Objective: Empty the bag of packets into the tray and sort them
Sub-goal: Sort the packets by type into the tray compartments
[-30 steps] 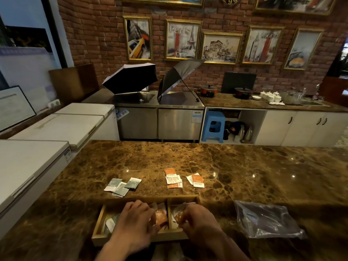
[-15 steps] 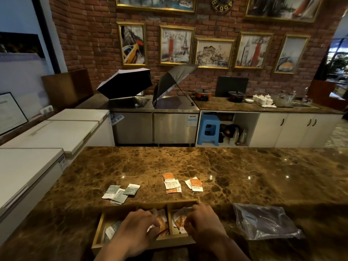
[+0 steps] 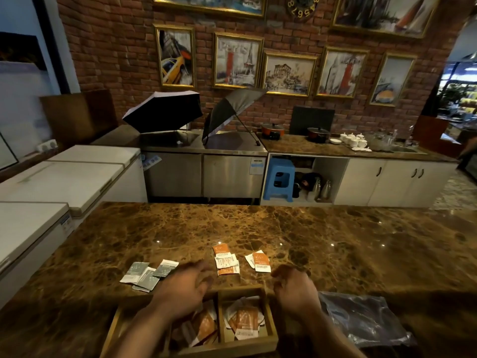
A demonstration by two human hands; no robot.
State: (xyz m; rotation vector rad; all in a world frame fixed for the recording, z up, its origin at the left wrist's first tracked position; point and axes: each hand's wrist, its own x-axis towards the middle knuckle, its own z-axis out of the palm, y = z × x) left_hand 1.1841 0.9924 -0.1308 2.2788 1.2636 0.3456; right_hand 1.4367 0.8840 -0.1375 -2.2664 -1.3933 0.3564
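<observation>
A wooden tray (image 3: 269, 329) with compartments sits at the near edge of the marble counter. Orange-and-white packets (image 3: 244, 322) lie in its right compartment, mixed packets (image 3: 200, 328) in the middle one. My left hand (image 3: 180, 289) hovers over the tray's far edge with fingers spread and nothing in it. Over the tray's right corner my right hand (image 3: 294, 289) is loosely curled; whether it holds anything is hidden. Beyond the tray lie grey-green packets (image 3: 147, 273), an orange stack (image 3: 225, 259) and an orange pair (image 3: 259, 260). The clear plastic bag (image 3: 366, 320) lies flat, right of the tray.
The brown marble counter (image 3: 335, 241) stretches wide beyond the packets. White chest freezers (image 3: 64, 177) stand to the left. Behind are steel cabinets with two open umbrellas (image 3: 165, 112), a blue stool (image 3: 280, 179) and a back counter with pots and cups.
Both hands have lifted out of the tray and moved forward, the left one opening its fingers. The view has tilted up slightly.
</observation>
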